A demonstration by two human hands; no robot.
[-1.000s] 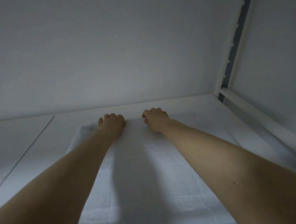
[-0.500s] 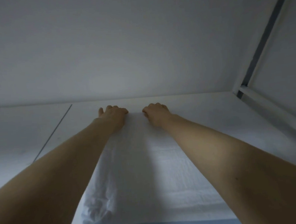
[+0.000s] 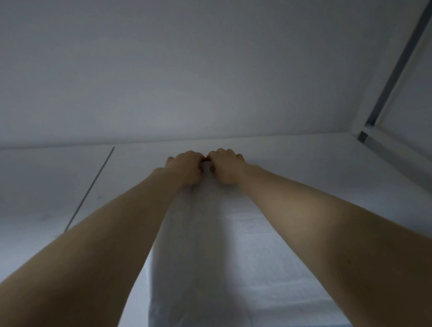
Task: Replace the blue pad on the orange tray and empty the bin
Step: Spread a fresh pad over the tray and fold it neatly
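A white pad [image 3: 215, 259] with a blue underside showing at its near edge lies lengthwise on a white shelf surface [image 3: 298, 163], bunched narrow along its left side. Both my arms reach forward to its far end. My left hand [image 3: 185, 167] and my right hand [image 3: 225, 165] sit knuckle to knuckle there, fingers curled round the gathered far edge of the pad. The orange tray and the bin are not in view.
A white back wall [image 3: 204, 75] rises just beyond my hands. A white frame with a grey rail [image 3: 400, 58] runs up the right side. A thin dark seam [image 3: 90, 191] crosses the shelf at the left.
My hands have come together at the pad's far edge, gathering it between them. The pad has bunched narrower.
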